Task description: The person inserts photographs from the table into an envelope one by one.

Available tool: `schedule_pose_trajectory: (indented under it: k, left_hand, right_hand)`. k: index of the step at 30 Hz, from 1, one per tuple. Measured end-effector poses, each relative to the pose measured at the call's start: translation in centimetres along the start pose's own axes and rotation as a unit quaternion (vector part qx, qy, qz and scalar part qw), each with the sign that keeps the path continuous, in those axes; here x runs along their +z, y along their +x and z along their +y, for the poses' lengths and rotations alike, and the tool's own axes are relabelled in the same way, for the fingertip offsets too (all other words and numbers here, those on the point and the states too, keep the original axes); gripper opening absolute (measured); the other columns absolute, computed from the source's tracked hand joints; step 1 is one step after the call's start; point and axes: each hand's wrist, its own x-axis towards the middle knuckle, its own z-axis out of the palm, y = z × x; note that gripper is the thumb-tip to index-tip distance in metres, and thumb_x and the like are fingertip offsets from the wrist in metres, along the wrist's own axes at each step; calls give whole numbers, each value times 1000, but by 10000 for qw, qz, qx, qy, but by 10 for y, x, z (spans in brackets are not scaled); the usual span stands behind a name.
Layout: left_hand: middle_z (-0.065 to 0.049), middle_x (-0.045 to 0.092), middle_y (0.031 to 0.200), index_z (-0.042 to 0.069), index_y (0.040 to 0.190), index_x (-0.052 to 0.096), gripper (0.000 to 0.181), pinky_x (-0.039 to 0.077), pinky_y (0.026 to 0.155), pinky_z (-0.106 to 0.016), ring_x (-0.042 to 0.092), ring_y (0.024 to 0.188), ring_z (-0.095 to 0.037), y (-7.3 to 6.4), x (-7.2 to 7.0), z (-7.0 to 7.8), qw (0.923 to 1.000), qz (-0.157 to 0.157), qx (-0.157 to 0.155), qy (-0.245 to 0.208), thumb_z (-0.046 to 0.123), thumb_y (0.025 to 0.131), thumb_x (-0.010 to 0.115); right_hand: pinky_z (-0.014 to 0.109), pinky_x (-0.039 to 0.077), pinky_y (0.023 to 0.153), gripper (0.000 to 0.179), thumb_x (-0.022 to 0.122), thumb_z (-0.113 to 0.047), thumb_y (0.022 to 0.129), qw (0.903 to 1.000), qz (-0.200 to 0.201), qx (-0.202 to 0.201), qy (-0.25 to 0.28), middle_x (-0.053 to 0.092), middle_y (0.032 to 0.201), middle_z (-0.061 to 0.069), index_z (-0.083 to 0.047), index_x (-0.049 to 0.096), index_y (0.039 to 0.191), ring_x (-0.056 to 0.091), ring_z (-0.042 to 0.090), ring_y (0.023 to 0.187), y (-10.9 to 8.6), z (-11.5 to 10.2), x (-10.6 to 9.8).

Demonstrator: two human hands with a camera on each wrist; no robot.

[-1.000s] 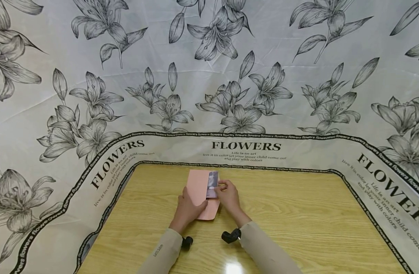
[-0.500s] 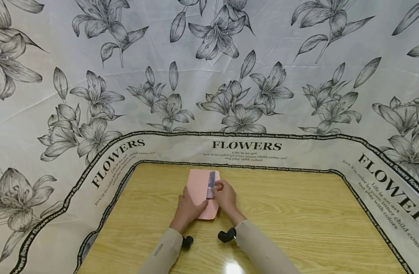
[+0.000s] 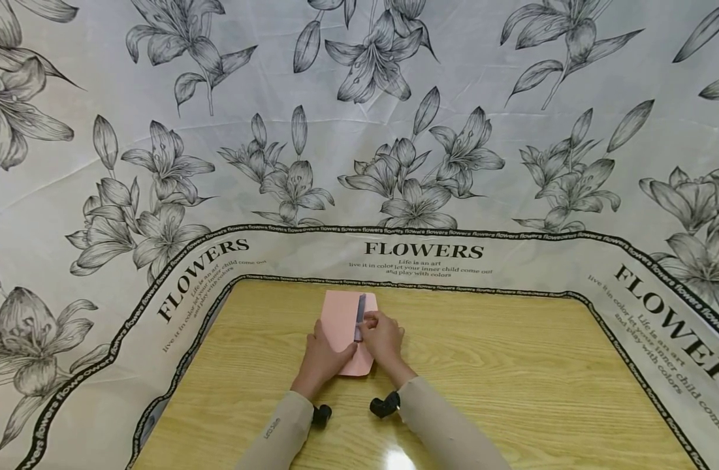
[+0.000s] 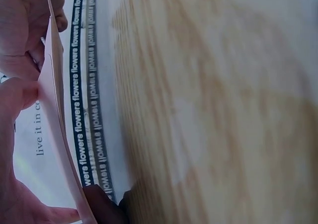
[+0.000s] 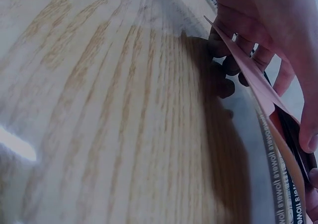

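Observation:
A pink envelope point(image 3: 338, 313) is held up over the table in the head view, its open side and flap to the right. My left hand point(image 3: 324, 359) grips its lower left part, thumb on the front face. From the open side a narrow strip of a grey-purple printed card point(image 3: 361, 307) sticks out; the rest of it is hidden inside. My right hand point(image 3: 385, 339) pinches the card's outer edge, with fingers curled beside the flap. The right wrist view shows the pink envelope point(image 5: 248, 72) edge-on, with the dark card point(image 5: 293, 134) in its gaping mouth.
Under both hands lies a glossy wood-grain table point(image 3: 512, 378). A white cloth point(image 3: 300, 258) with black flower prints and lettering rises behind the table's far edge and along its sides. Each sleeve carries a small black wrist camera point(image 3: 385, 405).
My right hand has moved left, sliding the card deeper into the pink envelope, so its visible strip has narrowed. The left hand and envelope have stayed almost still.

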Motion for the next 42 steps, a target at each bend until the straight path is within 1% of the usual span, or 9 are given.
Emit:
schedule_pose_trajectory:
  k: [11, 19, 25, 27, 29, 31, 34, 37, 42]
  left_hand:
    - [-39, 48, 136, -11, 160, 26, 111, 53, 97, -58, 59, 114, -45, 2, 2, 3, 9999, 56, -43, -78, 48, 86, 86]
    - [-37, 49, 133, -14, 152, 34, 108, 53, 99, -56, 60, 113, -43, 2, -1, 9, 9992, -11, -384, 129, 56, 86, 84]
    - [-35, 50, 128, -13, 147, 37, 103, 56, 90, -57, 62, 103, -42, -1, -4, 16, 9984, 47, -435, 353, 55, 86, 85]
    - [-33, 49, 125, -13, 143, 40, 100, 56, 87, -56, 61, 101, -42, -2, -4, 17, 9978, 154, -390, 522, 55, 86, 85]
    - [-33, 48, 122, -13, 139, 42, 98, 55, 88, -56, 59, 101, -44, -1, -5, 17, 9966, 283, -341, 689, 55, 85, 86]
    - [-32, 48, 121, -14, 137, 44, 97, 53, 89, -56, 57, 103, -45, 0, -5, 17, 9948, 363, -328, 899, 56, 84, 86]
    - [-34, 49, 122, -15, 136, 45, 99, 49, 95, -59, 55, 110, -49, 1, -5, 15, 9915, 374, -376, 1189, 60, 83, 85]
    - [-35, 49, 125, -16, 137, 47, 103, 46, 99, -61, 53, 113, -49, 2, -3, 10, 9862, 338, -371, 1580, 66, 84, 81]
    - [-33, 50, 123, -18, 135, 50, 105, 44, 100, -58, 50, 112, -45, 0, -1, 3, 9728, 321, -235, 2284, 72, 86, 75]
  right_hand:
    - [53, 33, 94, 24, 81, -16, 94, 9999, -111, -32, -71, 77, 88, 2, -8, 80, 117, 62, 33, 95, -1, 2, -2]
    - [54, 33, 93, 24, 78, -14, 97, 9995, -66, -4, 304, 74, 93, 6, -6, 75, 119, 64, 32, 93, -4, 6, -13]
    - [56, 33, 99, 25, 76, -13, 99, 9985, -120, 18, 536, 75, 95, 6, -5, 74, 123, 67, 24, 84, -6, 13, -27]
    - [55, 34, 99, 26, 74, -13, 100, 9980, -162, 32, 615, 74, 95, 6, -4, 73, 125, 66, 21, 82, -8, 16, -31]
    - [52, 41, 95, 28, 73, -13, 101, 9973, -211, 31, 706, 73, 96, 7, -3, 72, 127, 65, 19, 79, -10, 18, -37]
    - [44, 48, 84, 29, 72, -12, 102, 9963, -273, 44, 809, 72, 97, 9, -2, 71, 129, 62, 18, 77, -12, 21, -43]
    - [35, 50, 65, 30, 71, -11, 103, 9952, -383, 58, 896, 71, 99, 10, -2, 69, 131, 58, 16, 75, -14, 25, -52]
    - [30, 47, 61, 31, 71, -10, 103, 9948, -433, 42, 925, 71, 100, 10, -1, 68, 132, 57, 16, 73, -15, 30, -61]
    - [30, 46, 61, 31, 72, -10, 103, 9945, -475, 17, 935, 70, 99, 12, 0, 68, 132, 56, 17, 72, -16, 37, -74]
